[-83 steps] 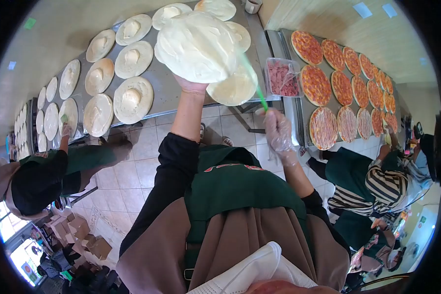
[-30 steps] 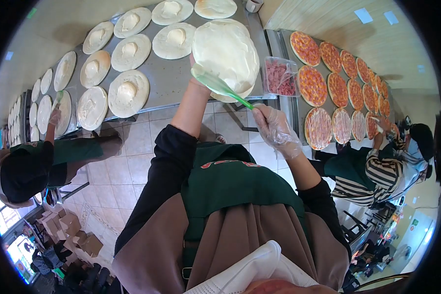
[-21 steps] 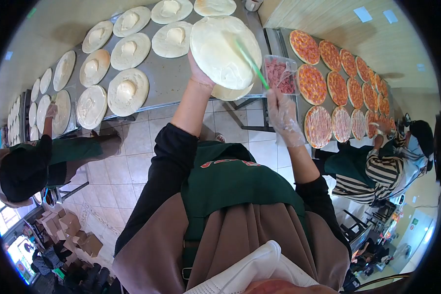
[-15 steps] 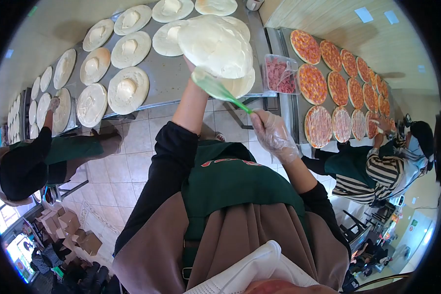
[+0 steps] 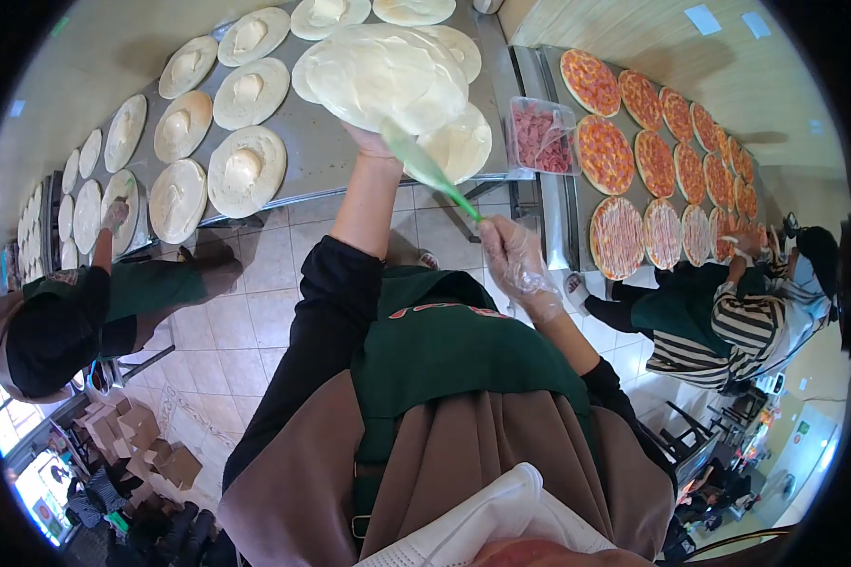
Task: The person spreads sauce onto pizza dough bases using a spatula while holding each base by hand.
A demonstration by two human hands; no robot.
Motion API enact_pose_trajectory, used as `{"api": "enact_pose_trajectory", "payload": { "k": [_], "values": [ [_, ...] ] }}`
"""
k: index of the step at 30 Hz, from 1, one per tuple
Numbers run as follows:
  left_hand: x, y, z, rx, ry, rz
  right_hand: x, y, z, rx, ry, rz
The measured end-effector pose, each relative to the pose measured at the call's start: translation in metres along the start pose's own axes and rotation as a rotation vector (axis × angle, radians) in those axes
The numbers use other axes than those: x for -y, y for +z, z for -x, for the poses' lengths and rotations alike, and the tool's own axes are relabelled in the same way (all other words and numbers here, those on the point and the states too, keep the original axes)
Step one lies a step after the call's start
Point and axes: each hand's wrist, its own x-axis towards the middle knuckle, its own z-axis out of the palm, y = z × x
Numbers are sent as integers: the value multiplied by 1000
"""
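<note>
A round pizza base [image 5: 388, 76] coated with a pale cream spread is held up above the table. My left hand [image 5: 371, 142] supports it from underneath, its fingers mostly hidden by the dough. In a clear plastic glove, my right hand [image 5: 520, 257] grips the handle of a green spatula [image 5: 427, 168]. The spatula's blade, smeared with cream, lies at the near edge of the held base. Just below and right of that base, another cream-covered pizza base [image 5: 461, 146] rests on the table.
The metal table [image 5: 312, 156] bears several bases with cream mounds [image 5: 243, 166]. A clear tub of chopped pink meat [image 5: 542, 140] stands at its right end, beside topped pizzas [image 5: 603, 156]. One co-worker [image 5: 57, 317] works at left, another [image 5: 728, 312] at right.
The held base has shifted left and slightly up, uncovering more of the base beneath. My right hand and the spatula have moved slightly down. The left co-worker's hand has moved a little.
</note>
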Motion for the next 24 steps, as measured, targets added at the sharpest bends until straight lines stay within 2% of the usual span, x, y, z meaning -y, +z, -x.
{"api": "enact_pose_trajectory", "payload": {
  "k": [3, 6, 7, 10, 12, 14, 16, 20, 21, 23, 24],
  "values": [
    [-11, 10, -3, 107, -52, 139, -8, -12, -14, -124, 173, -125],
    [-15, 12, 2, 171, -75, 179, -36, -10, -26, -249, 185, -113],
    [-14, 10, 1, 182, -85, 217, -44, -3, -29, -304, 126, -107],
    [-8, 6, -1, 153, -48, 189, -39, 8, -21, -179, 168, 12],
    [0, 5, -2, 114, 4, 123, -27, 18, -8, -122, 200, -39],
    [8, 5, -2, -127, 167, -224, -20, 26, 3, -66, 238, -87],
    [7, -12, -2, -92, 162, -206, -17, 32, 9, -117, 12, -76],
    [2, -6, 6, -26, 155, -228, -20, 25, 3, -87, -100, -175],
    [-1, -7, 6, -23, 161, -231, -15, 16, -2, -85, -107, -177],
    [-4, -15, 6, 39, 57, 26, 3, -11, -17, -84, 80, -216],
    [-3, -20, 7, 40, 58, 27, 1, -19, -24, -84, 79, -214]
  ]
}}
